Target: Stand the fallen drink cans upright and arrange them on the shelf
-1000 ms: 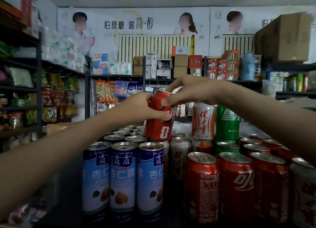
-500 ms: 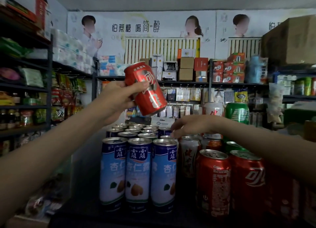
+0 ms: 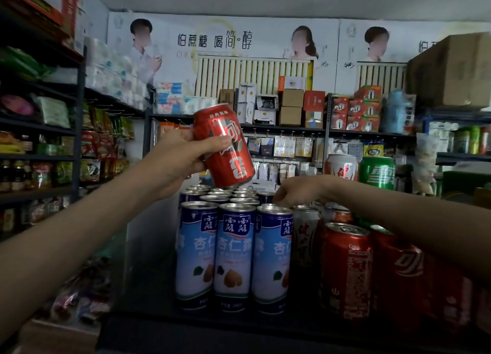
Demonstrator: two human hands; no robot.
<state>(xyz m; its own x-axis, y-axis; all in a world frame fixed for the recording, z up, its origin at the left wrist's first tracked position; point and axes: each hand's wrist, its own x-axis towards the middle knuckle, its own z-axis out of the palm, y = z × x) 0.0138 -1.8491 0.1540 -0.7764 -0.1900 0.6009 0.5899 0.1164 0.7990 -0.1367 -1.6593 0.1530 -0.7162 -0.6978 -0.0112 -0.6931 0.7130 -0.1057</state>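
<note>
Most of the stock on the dark shelf (image 3: pixel 239 329) already stands upright. On the left, the tall blue almond-drink cans (image 3: pixel 233 255) form a neat front row of three, with more silver tops packed close behind them. To their right stand a white-and-red can (image 3: pixel 305 236) and then the red cola cans (image 3: pixel 345 268) at the near right. Farther back on the right, a green can (image 3: pixel 377 173) and another white-and-red can (image 3: pixel 341 167) sit higher up, apparently on a second tier. No can shows lying on its side, though the right forearm hides part of the right-hand rows. So the righting looks largely done, and what remains is mainly finding a place for the one can that is off the shelf.

That can is a red cola can (image 3: pixel 225 151), gripped by the left hand (image 3: pixel 180 162) with fingers and thumb wrapped round its upper half. It is held in the air above the far blue cans, touching none of them, and tilted with its top leaning left and away. It has yet to be brought level and set down, probably among the red cans on the right.

The right hand (image 3: pixel 297 190) reaches in low behind the front row. Its fingers point down onto the can tops near where the blue cans meet the white-and-red one. Whether it grips a can or only touches the tops cannot be told.
</note>
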